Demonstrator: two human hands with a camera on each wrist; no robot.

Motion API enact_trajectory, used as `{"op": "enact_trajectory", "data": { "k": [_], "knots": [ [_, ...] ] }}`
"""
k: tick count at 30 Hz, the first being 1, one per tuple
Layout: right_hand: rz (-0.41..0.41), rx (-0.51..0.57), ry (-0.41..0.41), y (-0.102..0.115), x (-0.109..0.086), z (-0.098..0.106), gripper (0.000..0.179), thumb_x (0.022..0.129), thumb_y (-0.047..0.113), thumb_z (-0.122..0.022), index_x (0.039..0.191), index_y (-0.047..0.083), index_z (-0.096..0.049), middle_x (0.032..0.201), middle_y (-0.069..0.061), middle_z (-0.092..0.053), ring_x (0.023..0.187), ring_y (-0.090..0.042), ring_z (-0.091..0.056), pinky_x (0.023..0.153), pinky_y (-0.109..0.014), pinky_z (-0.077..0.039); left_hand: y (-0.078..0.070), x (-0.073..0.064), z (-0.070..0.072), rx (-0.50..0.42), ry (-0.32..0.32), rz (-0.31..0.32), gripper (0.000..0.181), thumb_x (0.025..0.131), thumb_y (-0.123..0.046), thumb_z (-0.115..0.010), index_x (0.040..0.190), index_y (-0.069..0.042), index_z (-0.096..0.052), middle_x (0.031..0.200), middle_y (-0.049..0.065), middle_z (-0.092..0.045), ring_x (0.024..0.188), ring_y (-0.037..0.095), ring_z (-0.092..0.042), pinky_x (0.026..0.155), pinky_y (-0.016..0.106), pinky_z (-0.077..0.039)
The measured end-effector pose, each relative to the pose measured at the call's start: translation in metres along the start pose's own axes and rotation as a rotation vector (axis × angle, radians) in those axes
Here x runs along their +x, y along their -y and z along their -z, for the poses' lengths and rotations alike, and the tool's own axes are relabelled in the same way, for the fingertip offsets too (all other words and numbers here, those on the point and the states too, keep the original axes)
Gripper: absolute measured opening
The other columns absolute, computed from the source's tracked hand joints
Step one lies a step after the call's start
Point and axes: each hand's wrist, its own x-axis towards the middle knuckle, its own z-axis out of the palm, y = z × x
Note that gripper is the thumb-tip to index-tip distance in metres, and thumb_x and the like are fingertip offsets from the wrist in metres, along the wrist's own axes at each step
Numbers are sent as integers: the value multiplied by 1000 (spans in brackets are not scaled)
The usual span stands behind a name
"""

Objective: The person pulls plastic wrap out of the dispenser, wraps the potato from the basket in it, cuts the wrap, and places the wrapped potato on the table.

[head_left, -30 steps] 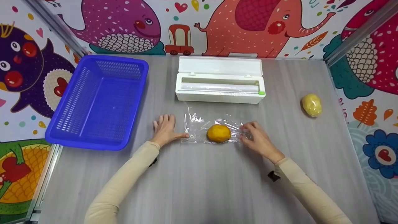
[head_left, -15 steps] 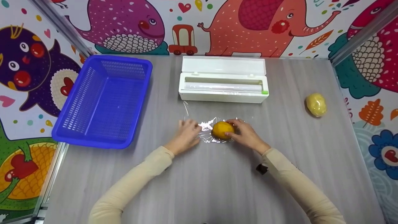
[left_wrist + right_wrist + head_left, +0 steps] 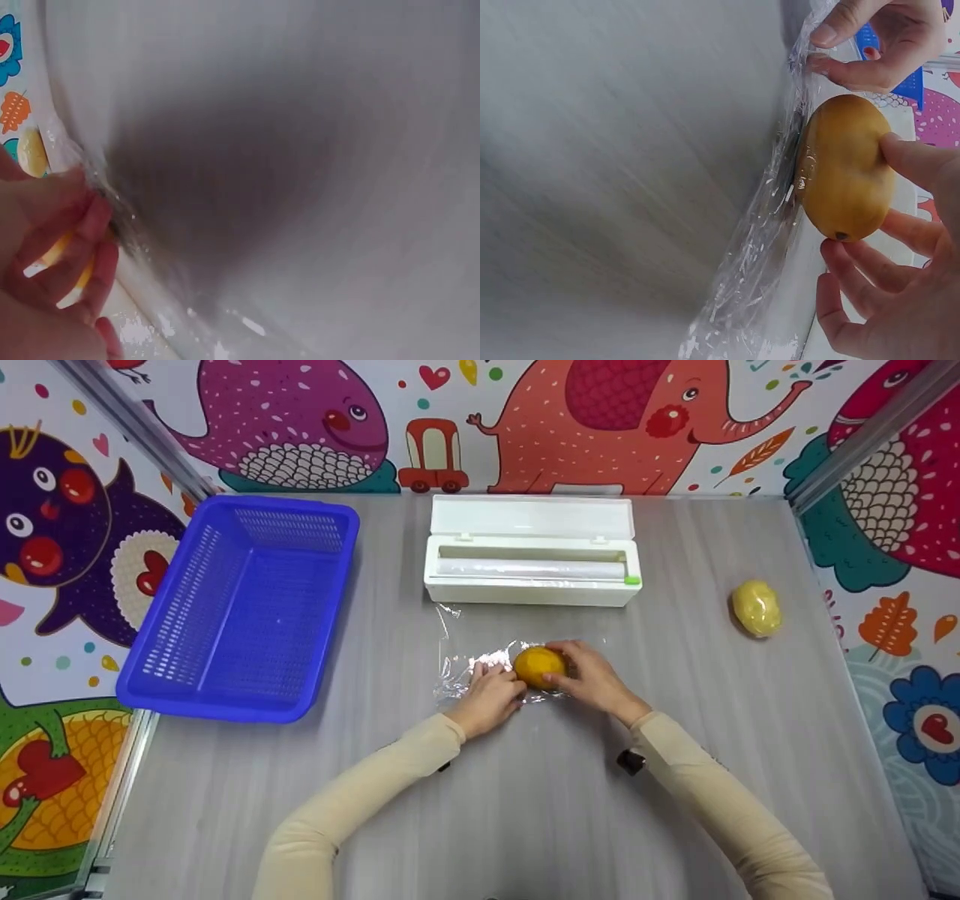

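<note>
A yellow-orange mango [image 3: 540, 667] lies on a sheet of clear plastic wrap [image 3: 455, 682] in the middle of the table. My right hand [image 3: 597, 681] holds the mango from its right side, thumb and fingers curved round one end, as the right wrist view shows. At the mango's left, my left hand [image 3: 489, 701] pinches the near edge of the wrap between thumb and forefinger. In the right wrist view the crumpled film [image 3: 746, 281] runs along the mango's side, close against its skin [image 3: 847, 169].
Behind the mango stands a white wrap dispenser [image 3: 532, 594], its lid raised and a roll inside. A blue plastic basket [image 3: 262, 619] sits at the left. Far right lies a shiny pale yellow fruit [image 3: 756, 608] in film. Patterned panels [image 3: 600, 427] border the table.
My right hand has come in from the wrap's right edge and taken hold of the mango. The left hand has moved right from the wrap's left edge to beside the mango, pinching the film.
</note>
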Motion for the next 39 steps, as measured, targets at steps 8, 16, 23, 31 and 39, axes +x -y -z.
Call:
{"op": "enact_trajectory", "data": {
  "k": [8, 16, 23, 31, 39],
  "knots": [
    [65, -11, 1, 3, -1, -4, 51, 81, 11, -77, 127, 2, -57, 124, -19, -57, 115, -36, -52, 101, -51, -37, -3, -4, 4, 2, -63, -27, 6, 88, -20, -70, 91, -15, -72, 90, -1, -67, 86, 19, -56, 83, 41, -31],
    [173, -98, 6, 8, -3, -5, 49, 77, 4, -79, 123, 4, -60, 119, -18, -58, 110, -37, -54, 97, -52, -40, -6, -6, 12, 28, -144, -68, 7, 88, -20, -70, 91, -14, -71, 90, 0, -67, 79, 19, -56, 79, 41, -33],
    [128, -86, 116, 12, -6, -4, 48, 82, 7, -71, 127, 3, -57, 124, -17, -55, 112, -34, -52, 97, -51, -39, -6, -6, 16, -29, -161, -102, 6, 88, -19, -69, 90, -13, -68, 91, 1, -64, 81, 20, -59, 80, 41, -34],
    [103, -73, 170, 11, -13, -5, 55, 86, 28, -71, 132, 5, -53, 130, -16, -52, 113, -32, -51, 95, -49, -42, -3, -8, 14, -98, -182, -123, 6, 89, -16, -68, 92, -11, -66, 93, 4, -60, 84, 21, -59, 79, 40, -35],
    [146, 11, 165, 2, -17, -1, 54, 87, 12, -70, 135, 0, -48, 132, -19, -51, 115, -34, -53, 98, -50, -42, -1, -6, 13, -198, -159, -133, 8, 91, -13, -65, 98, -8, -65, 123, 12, -57, 114, 28, -54, 94, 43, -42]
  ]
}}
